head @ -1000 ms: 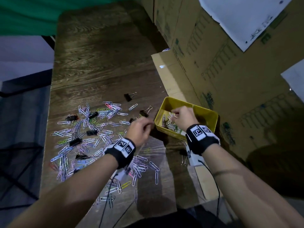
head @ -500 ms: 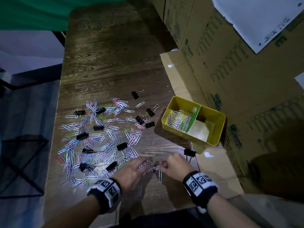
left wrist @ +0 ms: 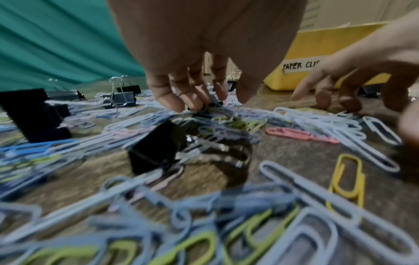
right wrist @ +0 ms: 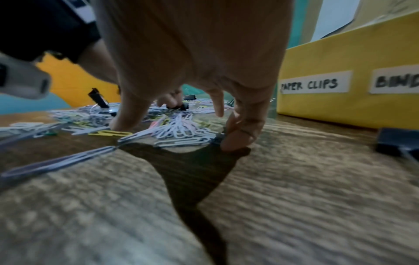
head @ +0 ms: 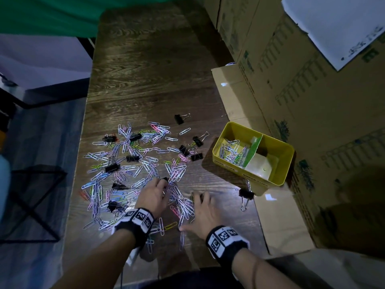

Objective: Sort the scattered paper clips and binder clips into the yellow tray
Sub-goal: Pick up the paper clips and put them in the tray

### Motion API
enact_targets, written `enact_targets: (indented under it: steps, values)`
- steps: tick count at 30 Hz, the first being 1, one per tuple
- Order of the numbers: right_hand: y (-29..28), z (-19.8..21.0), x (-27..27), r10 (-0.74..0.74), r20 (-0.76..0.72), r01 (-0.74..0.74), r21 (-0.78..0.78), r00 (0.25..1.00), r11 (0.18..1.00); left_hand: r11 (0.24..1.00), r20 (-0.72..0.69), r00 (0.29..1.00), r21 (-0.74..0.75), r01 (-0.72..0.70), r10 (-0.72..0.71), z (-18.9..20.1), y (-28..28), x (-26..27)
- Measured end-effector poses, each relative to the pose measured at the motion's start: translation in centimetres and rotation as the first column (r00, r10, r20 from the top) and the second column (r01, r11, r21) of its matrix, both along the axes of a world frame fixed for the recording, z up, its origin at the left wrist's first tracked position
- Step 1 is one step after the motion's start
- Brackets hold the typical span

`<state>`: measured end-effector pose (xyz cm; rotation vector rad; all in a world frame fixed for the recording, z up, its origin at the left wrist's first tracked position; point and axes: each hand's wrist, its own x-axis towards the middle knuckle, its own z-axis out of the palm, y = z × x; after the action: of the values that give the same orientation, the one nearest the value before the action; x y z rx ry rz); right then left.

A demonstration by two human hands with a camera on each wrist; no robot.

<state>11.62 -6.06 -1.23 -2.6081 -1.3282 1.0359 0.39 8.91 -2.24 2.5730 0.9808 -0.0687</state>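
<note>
Many coloured paper clips (head: 125, 163) and several black binder clips (head: 112, 167) lie scattered on the dark wooden table. The yellow tray (head: 229, 165) stands to the right; its left compartment holds paper clips, behind a green divider. Labels on the tray (right wrist: 340, 111) read "PAPER CLIPS" and "BIND". My left hand (head: 164, 183) reaches into the pile, and its fingertips (left wrist: 195, 105) pinch a small black binder clip (left wrist: 209, 107). My right hand (head: 192, 211) is spread claw-like over a heap of paper clips (right wrist: 179, 130), fingertips (right wrist: 238, 143) pressed on the wood.
One binder clip (head: 245, 193) lies just in front of the tray. Cardboard boxes (head: 312, 101) wall off the right side, with a flat cardboard sheet (head: 281, 222) beside the table. The table's left edge drops to the floor, where a black wire frame (head: 35, 205) stands.
A second ago my right hand was over the tray and my left beside it. Both then came back to the near edge and now reach forward into the pile.
</note>
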Motion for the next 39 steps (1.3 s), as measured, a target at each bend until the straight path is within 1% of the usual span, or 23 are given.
enact_targets:
  steps: [1,2,3,4,5,6,7,9,11,12,14,16,18,21,24,27,30,34,36,37,39]
  values:
    - [0.1,-0.1,-0.4,0.008,0.002,-0.008,0.006,1.000,1.000,1.000,0.004,1.000,0.025,0.006,-0.006,0.1,0.0,0.4]
    - [0.2,-0.2,-0.8,0.018,0.000,-0.018,0.019,1.000,1.000,0.999,0.013,0.999,0.025,0.048,-0.049,0.1,-0.2,0.7]
    - [0.2,-0.2,-1.2,0.029,-0.007,-0.029,0.027,1.000,0.999,0.991,0.020,0.991,-0.007,0.132,-0.132,0.1,-0.6,0.9]
    - [0.2,-0.2,-1.3,0.037,-0.012,-0.037,0.040,0.999,0.999,0.967,0.016,0.968,-0.046,0.249,-0.249,0.1,-0.9,1.0]
    - [0.2,-0.2,-1.3,0.041,-0.014,-0.040,0.059,0.999,0.997,0.927,-0.014,0.929,-0.079,0.367,-0.369,0.1,-1.3,1.0]
    - [0.2,-0.3,-1.1,0.042,-0.013,-0.041,0.083,0.999,0.996,0.884,-0.063,0.884,-0.107,0.455,-0.463,0.1,-1.5,0.8]
    - [0.1,-0.4,-0.7,0.047,-0.011,-0.045,0.111,0.999,0.993,0.855,-0.112,0.849,-0.124,0.503,-0.516,0.0,-1.5,0.5]
    - [-0.2,-0.6,0.1,0.058,0.004,-0.058,0.166,0.998,0.984,0.843,-0.192,0.821,-0.130,0.522,-0.538,-0.3,-1.3,-0.1]
    - [-0.8,-0.6,0.5,0.059,0.019,-0.061,0.160,0.998,0.985,0.837,-0.264,0.795,-0.125,0.533,-0.546,-0.4,-1.4,-0.5]
    - [-1.1,-0.5,0.5,0.065,0.029,-0.068,0.130,0.997,0.989,0.835,-0.291,0.785,-0.126,0.535,-0.547,-0.3,-1.6,-0.5]
    - [-1.5,-0.3,0.0,0.097,0.072,-0.101,0.060,0.993,0.993,0.851,-0.323,0.790,-0.134,0.507,-0.521,0.1,-2.2,-0.2]
    - [-1.5,-0.5,-0.5,0.104,0.099,-0.109,0.049,0.990,0.993,0.866,-0.331,0.802,-0.128,0.484,-0.497,0.3,-2.9,0.5]
    - [-1.1,-0.5,-0.4,0.063,0.050,-0.068,0.093,0.997,0.993,0.875,-0.309,0.820,-0.124,0.467,-0.481,0.1,-3.3,0.9]
    - [-0.4,-0.4,0.1,0.038,-0.058,-0.031,0.119,0.998,0.992,0.889,-0.303,0.836,-0.172,0.425,-0.459,0.0,-3.5,1.0]
    - [0.0,-0.3,0.1,0.088,-0.094,-0.076,0.126,0.992,0.989,0.900,-0.221,0.874,-0.163,0.404,-0.433,0.4,-3.9,1.3]
    - [0.1,-0.4,0.2,0.109,-0.113,-0.086,0.193,0.988,0.977,0.897,-0.129,0.895,-0.182,0.402,-0.427,0.6,-3.7,1.3]
    - [0.2,-0.8,0.3,0.025,-0.151,0.012,0.241,0.988,0.970,0.889,-0.028,0.900,-0.171,0.425,-0.436,-0.2,-3.2,0.8]
    - [0.4,-0.9,0.4,-0.075,-0.131,0.098,0.181,0.989,0.979,0.901,0.031,0.928,-0.228,0.369,-0.372,0.5,-2.7,1.0]
    - [0.4,-1.3,0.6,-0.145,-0.148,0.171,0.177,0.978,0.969,0.918,0.057,0.953,-0.255,0.303,-0.299,0.8,-2.4,0.8]
    - [0.4,-1.2,0.7,-0.192,-0.171,0.221,0.168,0.966,0.961,0.929,0.074,0.968,-0.272,0.251,-0.239,0.9,-2.2,0.6]
    - [0.4,-1.4,1.2,-0.292,-0.255,0.336,0.150,0.922,0.930,0.940,0.076,0.995,-0.329,0.092,-0.071,1.0,-1.9,0.3]
